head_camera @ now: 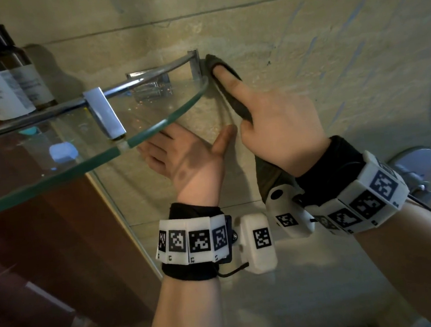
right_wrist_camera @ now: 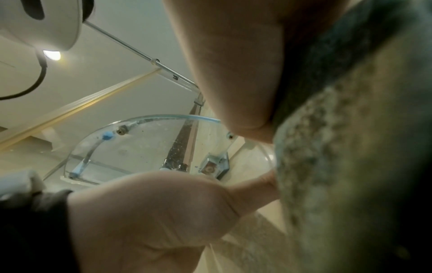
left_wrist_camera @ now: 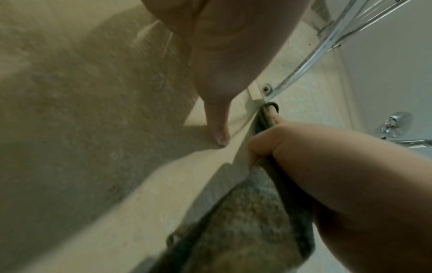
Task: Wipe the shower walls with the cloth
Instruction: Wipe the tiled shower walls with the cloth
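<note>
The right hand [head_camera: 279, 137] is holding the cloth [head_camera: 232, 89] and is poking it with one straight finger onto the wall [head_camera: 303, 53], right beside the shelf [head_camera: 155, 132] bracket. The cloth is running long from that fingertip down under the palm. The left hand [head_camera: 183, 160] is open and flat on the wall just below the shelf, holding nothing.

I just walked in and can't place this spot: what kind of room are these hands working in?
Most likely a bathroom shower corner. Beige tiled walls meet where a glass corner shelf with a chrome rail carries toiletry bottles, and a chrome tap fitting sits on the wall. The right hand presses a cloth against the tile.
</note>
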Demonstrator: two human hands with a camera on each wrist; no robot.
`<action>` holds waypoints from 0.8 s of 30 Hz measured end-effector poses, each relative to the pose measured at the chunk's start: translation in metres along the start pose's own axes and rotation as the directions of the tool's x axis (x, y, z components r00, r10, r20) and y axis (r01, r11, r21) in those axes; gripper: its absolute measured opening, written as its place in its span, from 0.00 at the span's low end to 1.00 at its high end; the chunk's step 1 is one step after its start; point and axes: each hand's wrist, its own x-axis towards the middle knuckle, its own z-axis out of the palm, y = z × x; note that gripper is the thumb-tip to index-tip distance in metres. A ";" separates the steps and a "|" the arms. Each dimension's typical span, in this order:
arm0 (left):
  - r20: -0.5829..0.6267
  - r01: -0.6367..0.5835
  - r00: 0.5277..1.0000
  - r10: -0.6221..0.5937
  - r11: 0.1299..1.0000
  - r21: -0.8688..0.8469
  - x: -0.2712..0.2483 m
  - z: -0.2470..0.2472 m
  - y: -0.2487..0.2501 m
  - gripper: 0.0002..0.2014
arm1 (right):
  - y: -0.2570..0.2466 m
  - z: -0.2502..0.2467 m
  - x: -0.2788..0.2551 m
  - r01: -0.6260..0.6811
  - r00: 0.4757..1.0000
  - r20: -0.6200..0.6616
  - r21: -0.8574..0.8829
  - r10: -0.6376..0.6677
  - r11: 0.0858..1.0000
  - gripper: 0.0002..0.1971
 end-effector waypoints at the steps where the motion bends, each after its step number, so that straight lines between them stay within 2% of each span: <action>1: 0.000 -0.002 1.000 0.002 1.000 -0.005 0.000 0.000 0.000 0.62 | 0.003 0.000 -0.001 -0.023 1.000 0.000 0.002 0.023 1.000 0.42; 7: -0.005 -0.010 1.000 0.010 1.000 -0.022 0.000 0.000 0.000 0.62 | 0.013 0.004 -0.004 -0.154 0.988 -0.007 0.000 0.154 0.988 0.45; 10: -0.008 -0.011 1.000 0.011 0.999 -0.036 0.001 0.001 -0.002 0.62 | 0.009 0.005 -0.003 -0.135 0.991 0.013 0.053 0.135 0.989 0.46; 15: -0.010 -0.008 1.000 0.008 0.999 -0.046 0.001 0.002 -0.002 0.63 | 0.012 0.003 -0.007 -0.040 0.997 0.060 0.023 0.039 0.999 0.43; 24: 0.009 0.009 1.000 -0.008 0.999 -0.052 0.003 0.000 -0.001 0.63 | 0.034 0.001 -0.006 -0.172 0.982 -0.072 0.059 0.176 0.983 0.44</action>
